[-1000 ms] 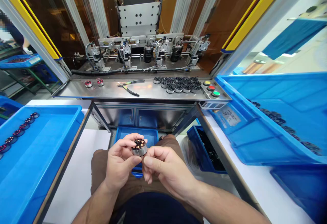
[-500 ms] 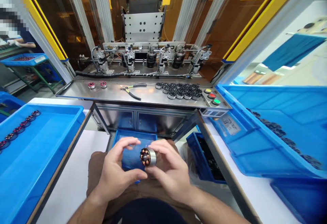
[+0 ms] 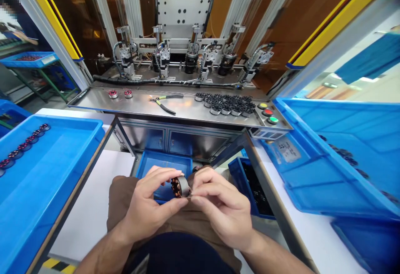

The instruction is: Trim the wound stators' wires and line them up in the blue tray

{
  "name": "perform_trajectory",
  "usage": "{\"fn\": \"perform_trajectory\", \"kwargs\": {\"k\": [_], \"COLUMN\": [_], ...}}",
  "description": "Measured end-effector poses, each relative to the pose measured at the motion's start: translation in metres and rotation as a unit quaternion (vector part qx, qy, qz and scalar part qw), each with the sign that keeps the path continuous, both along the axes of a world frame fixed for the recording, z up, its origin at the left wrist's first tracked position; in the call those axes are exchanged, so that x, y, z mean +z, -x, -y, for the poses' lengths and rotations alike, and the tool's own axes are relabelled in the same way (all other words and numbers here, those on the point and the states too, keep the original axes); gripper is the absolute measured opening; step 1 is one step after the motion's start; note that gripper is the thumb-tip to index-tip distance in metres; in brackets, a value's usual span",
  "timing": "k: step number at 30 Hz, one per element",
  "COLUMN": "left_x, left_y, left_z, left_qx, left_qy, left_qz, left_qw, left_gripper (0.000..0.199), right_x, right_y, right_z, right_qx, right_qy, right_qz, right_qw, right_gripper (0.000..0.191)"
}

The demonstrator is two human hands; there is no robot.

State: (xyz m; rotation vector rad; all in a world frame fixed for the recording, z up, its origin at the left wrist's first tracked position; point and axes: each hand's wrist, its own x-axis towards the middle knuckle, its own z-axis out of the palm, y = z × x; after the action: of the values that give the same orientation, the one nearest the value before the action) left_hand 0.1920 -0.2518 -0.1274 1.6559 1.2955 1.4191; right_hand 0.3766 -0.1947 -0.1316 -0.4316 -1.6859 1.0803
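A motor stator (image 3: 183,185) with a silvery ring and copper windings on its left face is held over my lap. My left hand (image 3: 150,201) grips it between thumb and fingers, the thumb beneath and the fingers over the top. At its right side, my right hand (image 3: 220,205) has thumb and fingertips pinched together. A thin wire (image 3: 189,195) appears to run from the stator to those fingertips; its end is hidden by them.
Ahead, a steel ledge carries two red-topped stators (image 3: 113,94), cutting pliers (image 3: 165,104), many black stators (image 3: 229,104) and push buttons (image 3: 267,112). Behind stands a winding machine (image 3: 191,61). Blue trays (image 3: 75,140) and bins (image 3: 312,174) flank me; a co-worker (image 3: 23,23) is far left.
The stator has passed from my right hand into my left hand's grip. My right fingers have moved to its right side and closed in a pinch. The camera view has shifted slightly.
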Motion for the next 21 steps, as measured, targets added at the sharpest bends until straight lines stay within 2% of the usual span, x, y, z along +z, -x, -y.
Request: {"fn": "perform_trajectory", "kwargs": {"k": [5, 8, 10, 12, 14, 18, 21], "left_x": [-0.006, -0.008, -0.006, -0.002, 0.004, 0.012, 0.013], "left_y": [-0.003, -0.006, -0.006, -0.005, -0.003, 0.0, 0.0], "left_z": [0.001, 0.0, -0.001, -0.001, 0.0, 0.0, 0.0], "left_qx": [-0.046, -0.059, -0.041, -0.019, -0.002, 0.014, 0.009], "left_qy": [0.084, 0.085, 0.046, -0.017, -0.08, -0.146, -0.164], "left_qz": [0.17, 0.185, 0.133, 0.036, -0.077, -0.23, -0.274], "left_qw": [0.981, 0.977, 0.989, 0.999, 0.994, 0.962, 0.948], "left_gripper": [0.044, 0.043, 0.043, 0.044, 0.045, 0.044, 0.051], "right_x": [0.008, 0.001, -0.006, -0.012, -0.012, 0.01, 0.031], "right_y": [0.005, 0.003, -0.003, -0.013, -0.023, -0.028, -0.019], "right_z": [0.005, 0.005, 0.002, -0.004, -0.012, -0.021, -0.021], "right_qx": [-0.041, -0.028, -0.02, -0.015, -0.017, 0.011, 0.054], "right_qy": [0.125, 0.161, 0.185, 0.206, 0.198, 0.056, -0.021], "right_qz": [0.0, 0.009, 0.017, 0.031, 0.04, 0.126, 0.213], "right_qw": [0.991, 0.987, 0.982, 0.978, 0.979, 0.99, 0.975], "right_gripper": [0.014, 0.018, 0.02, 0.019, 0.014, 0.022, 0.013]}}
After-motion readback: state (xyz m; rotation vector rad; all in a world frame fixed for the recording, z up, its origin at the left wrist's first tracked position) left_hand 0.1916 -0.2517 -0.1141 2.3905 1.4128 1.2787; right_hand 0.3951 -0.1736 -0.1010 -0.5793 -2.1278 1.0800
